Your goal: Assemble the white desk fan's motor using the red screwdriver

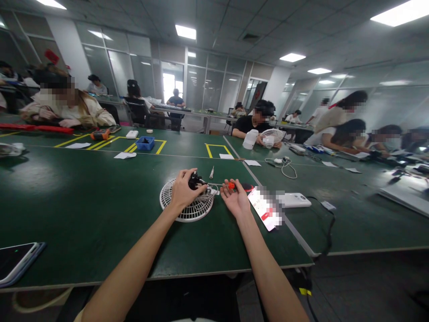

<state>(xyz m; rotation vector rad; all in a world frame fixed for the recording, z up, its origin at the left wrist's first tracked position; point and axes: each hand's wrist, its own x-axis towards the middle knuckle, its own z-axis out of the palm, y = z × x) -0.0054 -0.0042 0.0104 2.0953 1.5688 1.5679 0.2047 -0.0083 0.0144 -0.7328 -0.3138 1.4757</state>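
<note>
A white round fan grille (197, 212) lies on the green table in front of me. Over it, my left hand (183, 191) grips a black fan motor (195, 180), its fingers curled around the far side. White wires (212, 191) bunch at the motor's right. Palm up beside the grille, my right hand (236, 199) holds a screwdriver (247, 187) with a red and black handle. Its thin shaft points left toward the motor; whether the tip touches is too small to tell. A small slim pale piece (212, 172) lies just beyond the motor.
A lit phone (264, 209) and a white power bank (296, 200) lie right of my right hand. Another phone (20, 261) sits at the near left. Farther off are a blue bin (145, 143), paper slips (125, 155) and a white cable (288, 169). A co-worker (256, 120) handles fan parts opposite.
</note>
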